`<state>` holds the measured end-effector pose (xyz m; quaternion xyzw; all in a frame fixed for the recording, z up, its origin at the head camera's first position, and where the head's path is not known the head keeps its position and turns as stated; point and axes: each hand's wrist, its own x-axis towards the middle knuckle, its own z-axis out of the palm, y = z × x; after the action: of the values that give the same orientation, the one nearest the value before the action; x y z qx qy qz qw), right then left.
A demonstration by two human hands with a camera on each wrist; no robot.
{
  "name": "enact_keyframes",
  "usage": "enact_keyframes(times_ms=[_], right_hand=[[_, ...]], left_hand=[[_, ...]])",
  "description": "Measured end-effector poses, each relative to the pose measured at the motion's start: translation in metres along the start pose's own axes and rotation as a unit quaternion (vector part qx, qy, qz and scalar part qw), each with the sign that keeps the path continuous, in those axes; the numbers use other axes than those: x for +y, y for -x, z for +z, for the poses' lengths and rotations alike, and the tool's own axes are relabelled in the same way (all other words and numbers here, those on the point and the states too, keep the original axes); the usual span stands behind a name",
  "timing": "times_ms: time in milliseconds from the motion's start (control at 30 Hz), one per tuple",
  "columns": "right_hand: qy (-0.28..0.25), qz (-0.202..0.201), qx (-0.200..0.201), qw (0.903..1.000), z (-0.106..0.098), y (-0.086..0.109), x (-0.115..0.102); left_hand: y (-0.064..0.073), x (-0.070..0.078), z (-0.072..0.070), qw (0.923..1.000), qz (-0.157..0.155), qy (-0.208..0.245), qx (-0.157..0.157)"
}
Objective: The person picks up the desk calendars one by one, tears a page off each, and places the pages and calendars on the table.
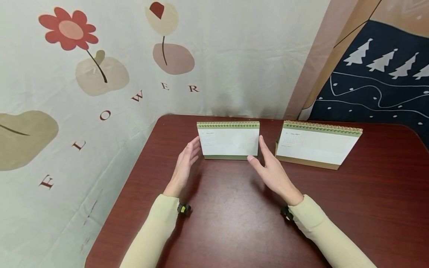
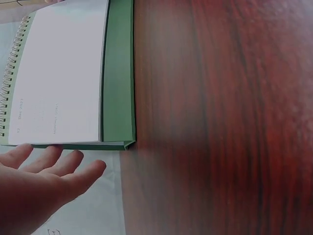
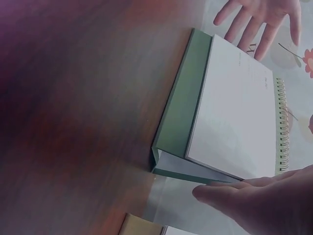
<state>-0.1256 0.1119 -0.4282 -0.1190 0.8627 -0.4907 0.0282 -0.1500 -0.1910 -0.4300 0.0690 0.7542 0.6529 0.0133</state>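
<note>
In the head view, a green-based desk calendar (image 1: 231,142) is standing upright like a tent near the far edge of the dark red wooden surface (image 1: 224,227), between 2 hands. The left hand (image 1: 183,163) is lying along its left end, fingers extended and grasping nothing. The right hand (image 1: 273,172) is flanking its right end, also released, with the fingers reaching along the edge and the thumb standing apart in front. A brown-based calendar (image 1: 316,149) is standing just to the right, turned at an angle. Behind, a pale cloth (image 1: 241,44) is showing flowers and the letters F L O W E R, and a dark blue cloth (image 1: 378,93) is showing white trees. 2 pale sleeves (image 1: 161,219) are covering the forearms.

In the left wrist view, the left fingers are spreading a little beneath the green-based calendar's end, the fingertips seeming to touch its edge. Its white page is showing the print "12" and "Dec", with a spiral binding (image 2: 11,73) running along the top.

In the right wrist view, the right hand is lying straight against the near end, while the left is spreading its fingers at the far end.
</note>
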Motion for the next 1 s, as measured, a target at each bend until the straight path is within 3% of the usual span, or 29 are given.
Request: enact_keyframes(times_ms=[467,1000], right_hand=[[-0.016,0.010,-0.010,0.9998,-0.002,-0.002,-0.003],[-0.015,0.023,-0.009,0.9996,0.000,-0.001,0.005]], left_hand=[[0.014,0.004,0.000,0.9989,0.006,0.023,-0.039],[0.017,0.004,0.002,0.9991,0.001,0.022,-0.037]])
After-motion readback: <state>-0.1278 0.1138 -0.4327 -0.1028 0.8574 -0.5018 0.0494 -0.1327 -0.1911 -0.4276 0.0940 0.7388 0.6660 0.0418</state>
